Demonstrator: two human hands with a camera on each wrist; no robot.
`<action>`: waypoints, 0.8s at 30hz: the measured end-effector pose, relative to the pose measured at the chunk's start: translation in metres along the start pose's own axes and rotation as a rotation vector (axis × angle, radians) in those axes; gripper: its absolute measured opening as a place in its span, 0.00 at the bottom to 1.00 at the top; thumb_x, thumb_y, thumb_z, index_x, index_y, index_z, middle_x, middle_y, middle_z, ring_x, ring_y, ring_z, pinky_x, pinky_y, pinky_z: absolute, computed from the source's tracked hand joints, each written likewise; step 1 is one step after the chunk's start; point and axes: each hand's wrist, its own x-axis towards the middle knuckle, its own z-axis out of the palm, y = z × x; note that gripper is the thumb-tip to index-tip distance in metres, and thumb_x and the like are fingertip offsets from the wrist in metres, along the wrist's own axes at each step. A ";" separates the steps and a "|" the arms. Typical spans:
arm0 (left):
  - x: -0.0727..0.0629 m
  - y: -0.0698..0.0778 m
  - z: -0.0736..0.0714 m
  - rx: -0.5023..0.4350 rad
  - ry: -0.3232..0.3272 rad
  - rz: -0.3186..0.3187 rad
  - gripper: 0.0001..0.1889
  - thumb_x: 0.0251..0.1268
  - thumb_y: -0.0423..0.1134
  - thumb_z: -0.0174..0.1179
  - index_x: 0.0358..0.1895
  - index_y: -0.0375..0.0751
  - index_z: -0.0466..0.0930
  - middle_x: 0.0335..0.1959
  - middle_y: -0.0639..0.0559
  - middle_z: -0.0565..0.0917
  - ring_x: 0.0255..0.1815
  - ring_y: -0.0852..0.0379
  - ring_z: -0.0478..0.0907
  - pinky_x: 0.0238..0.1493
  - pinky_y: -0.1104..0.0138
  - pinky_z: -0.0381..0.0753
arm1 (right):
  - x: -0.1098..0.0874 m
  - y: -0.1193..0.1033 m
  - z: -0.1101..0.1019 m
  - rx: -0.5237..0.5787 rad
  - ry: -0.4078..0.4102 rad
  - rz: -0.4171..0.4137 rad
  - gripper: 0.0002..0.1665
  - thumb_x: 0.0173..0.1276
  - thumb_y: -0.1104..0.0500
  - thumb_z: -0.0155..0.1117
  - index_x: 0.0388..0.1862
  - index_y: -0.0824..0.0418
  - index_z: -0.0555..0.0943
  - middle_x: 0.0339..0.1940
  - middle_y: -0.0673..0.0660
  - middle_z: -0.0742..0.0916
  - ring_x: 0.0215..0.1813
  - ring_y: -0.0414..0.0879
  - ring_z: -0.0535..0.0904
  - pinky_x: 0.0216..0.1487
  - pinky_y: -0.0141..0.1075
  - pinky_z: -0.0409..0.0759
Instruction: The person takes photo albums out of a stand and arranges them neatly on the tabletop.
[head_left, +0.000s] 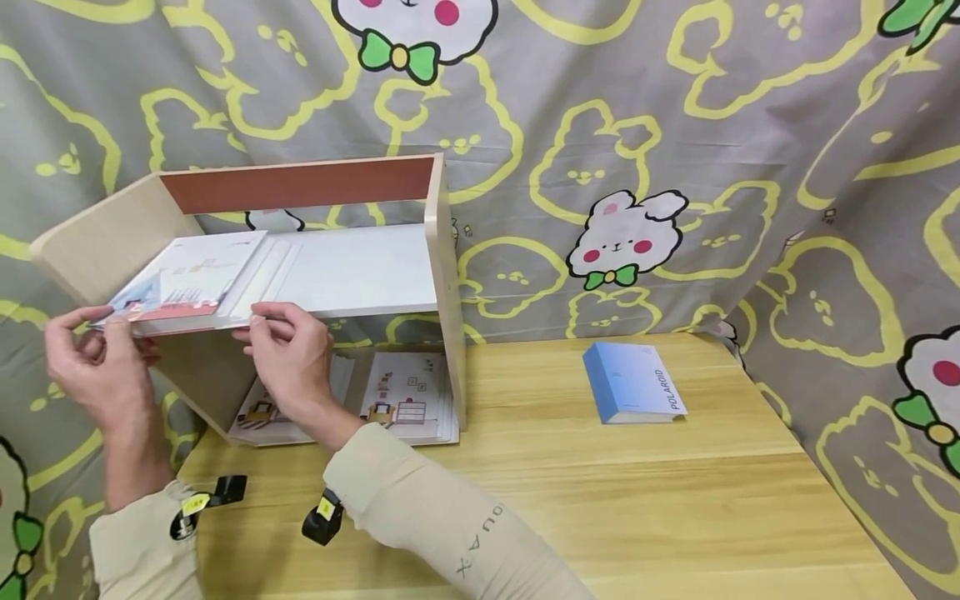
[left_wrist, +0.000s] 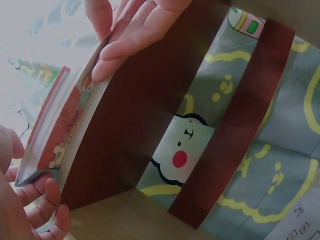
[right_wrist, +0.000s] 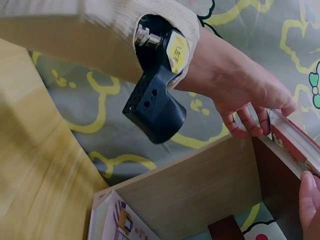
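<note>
A book (head_left: 187,275) with an illustrated white cover and a red lower edge lies on the upper board of a small wooden shelf, at its left end. My left hand (head_left: 108,362) pinches the book's front left corner, thumb on top and fingers curled below. At the front right corner, my right hand (head_left: 288,354) has its thumb and fingers at the book's edge and the board. In the left wrist view, the red edge of the book (left_wrist: 62,120) shows between the left fingers (left_wrist: 37,205) and the right hand (left_wrist: 135,37).
The shelf (head_left: 446,333) stands on a wood-grain table (head_left: 712,500). Illustrated books (head_left: 405,387) lie in its lower compartment. A blue box-like item marked POLAROID (head_left: 633,379) rests on the table at the right. Patterned cloth (head_left: 517,133) hangs behind.
</note>
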 end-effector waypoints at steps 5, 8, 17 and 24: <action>-0.006 0.000 -0.002 -0.001 0.003 -0.028 0.10 0.62 0.26 0.55 0.44 0.36 0.82 0.20 0.47 0.82 0.10 0.60 0.73 0.12 0.75 0.72 | -0.005 -0.001 -0.002 0.033 0.025 0.002 0.11 0.74 0.69 0.59 0.48 0.63 0.87 0.32 0.56 0.92 0.28 0.29 0.85 0.33 0.27 0.85; -0.010 0.000 -0.005 0.009 0.001 -0.036 0.10 0.62 0.27 0.55 0.45 0.37 0.81 0.21 0.47 0.83 0.12 0.59 0.74 0.13 0.75 0.73 | -0.008 -0.002 -0.005 0.045 0.022 0.008 0.12 0.74 0.69 0.59 0.48 0.62 0.88 0.33 0.55 0.92 0.29 0.29 0.85 0.34 0.28 0.85; -0.019 0.004 -0.016 -0.104 -0.116 -0.120 0.15 0.65 0.25 0.50 0.53 0.34 0.78 0.45 0.38 0.81 0.33 0.53 0.85 0.24 0.71 0.84 | -0.016 0.005 -0.017 0.117 -0.037 -0.034 0.13 0.74 0.72 0.58 0.49 0.64 0.87 0.33 0.60 0.92 0.31 0.30 0.86 0.35 0.32 0.87; -0.019 0.004 -0.028 -0.442 -0.245 -0.265 0.18 0.66 0.17 0.54 0.58 0.26 0.74 0.56 0.30 0.76 0.39 0.43 0.86 0.31 0.63 0.88 | -0.019 0.008 -0.026 0.106 -0.094 -0.017 0.12 0.75 0.70 0.58 0.51 0.63 0.85 0.37 0.55 0.91 0.34 0.31 0.86 0.39 0.32 0.87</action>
